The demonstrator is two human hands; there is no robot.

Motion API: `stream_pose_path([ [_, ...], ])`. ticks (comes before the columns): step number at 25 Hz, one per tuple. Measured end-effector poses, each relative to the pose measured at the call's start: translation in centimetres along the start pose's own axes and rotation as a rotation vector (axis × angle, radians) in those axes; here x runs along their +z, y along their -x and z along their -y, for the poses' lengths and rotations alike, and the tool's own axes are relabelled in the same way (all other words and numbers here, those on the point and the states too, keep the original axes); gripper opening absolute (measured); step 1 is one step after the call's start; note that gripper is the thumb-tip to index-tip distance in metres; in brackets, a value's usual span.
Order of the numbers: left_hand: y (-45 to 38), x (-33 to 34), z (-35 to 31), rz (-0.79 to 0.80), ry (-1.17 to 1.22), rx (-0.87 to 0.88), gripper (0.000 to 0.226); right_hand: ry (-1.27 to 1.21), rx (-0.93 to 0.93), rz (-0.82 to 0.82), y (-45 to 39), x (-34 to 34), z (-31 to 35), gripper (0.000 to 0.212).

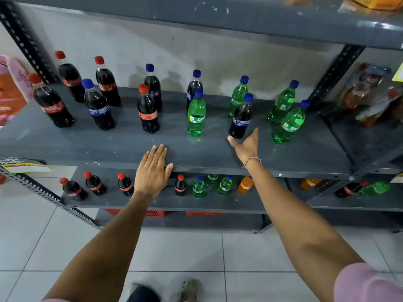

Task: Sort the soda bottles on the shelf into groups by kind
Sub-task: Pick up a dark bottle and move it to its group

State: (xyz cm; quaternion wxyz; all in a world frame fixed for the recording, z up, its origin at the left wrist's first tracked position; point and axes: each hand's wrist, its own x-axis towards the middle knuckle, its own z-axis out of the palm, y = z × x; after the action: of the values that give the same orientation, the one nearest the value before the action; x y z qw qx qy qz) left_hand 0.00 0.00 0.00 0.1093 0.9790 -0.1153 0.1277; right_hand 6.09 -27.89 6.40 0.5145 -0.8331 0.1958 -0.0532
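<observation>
Grey metal shelving stands against a pale wall over a white tiled floor, and its middle shelf [109, 147] carries the mixed soda bottles, all upright. At the left are three red-capped Coca-Cola bottles [53, 105], with a blue-capped dark cola bottle [98, 107] just in front of the two at the back. Near the middle, another red-capped Coca-Cola bottle [147, 112] stands in front of a blue-capped dark one [153, 90]. Further right, a green Sprite bottle [196, 116] stands in front of another blue-capped dark bottle [194, 86]. On the right side three more Sprite bottles [289, 125] surround a blue-capped dark cola bottle [241, 118] that stands toward the front.

The left hand [152, 171] lies flat, palm down, on the shelf's front edge with fingers together and straight, holding nothing. The right hand [246, 146] reaches over the shelf, spread wide with thumb and fingers apart, just in front of that right-side dark cola bottle; the thumb tip is at the bottle's base, though whether it touches I cannot tell. A thin bracelet [251, 160] circles the right wrist.

The lower shelf [152, 203] holds smaller Coca-Cola, Sprite and orange soda bottles.
</observation>
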Motion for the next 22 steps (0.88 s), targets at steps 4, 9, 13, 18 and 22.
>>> stream_pose_path([
  [4, -0.1, 0.3, 0.0, -0.022, -0.048, -0.033, 0.066, -0.034, -0.012, -0.030, -2.0, 0.5, 0.8, 0.110],
  [9, 0.0, 0.7, 0.4, -0.030, -0.062, -0.014, 0.065, -0.054, -0.001, -0.075, -3.4, 0.8, 0.7, 0.057],
  [13, -0.2, 0.6, 0.5, -0.024, -0.043, -0.019, 0.064, -0.047, -0.048, -0.132, -1.5, 1.3, 0.8, 0.043],
  [18, -0.4, -0.2, 0.8, 0.020, -0.071, 0.008, 0.066, -0.020, -0.136, -0.201, 3.0, 3.6, 0.2, 0.039],
  [22, 0.2, -0.7, 1.7, 0.015, -0.088, -0.043, 0.066, 0.009, -0.246, -0.112, 6.6, 6.5, 0.8, 0.040],
])
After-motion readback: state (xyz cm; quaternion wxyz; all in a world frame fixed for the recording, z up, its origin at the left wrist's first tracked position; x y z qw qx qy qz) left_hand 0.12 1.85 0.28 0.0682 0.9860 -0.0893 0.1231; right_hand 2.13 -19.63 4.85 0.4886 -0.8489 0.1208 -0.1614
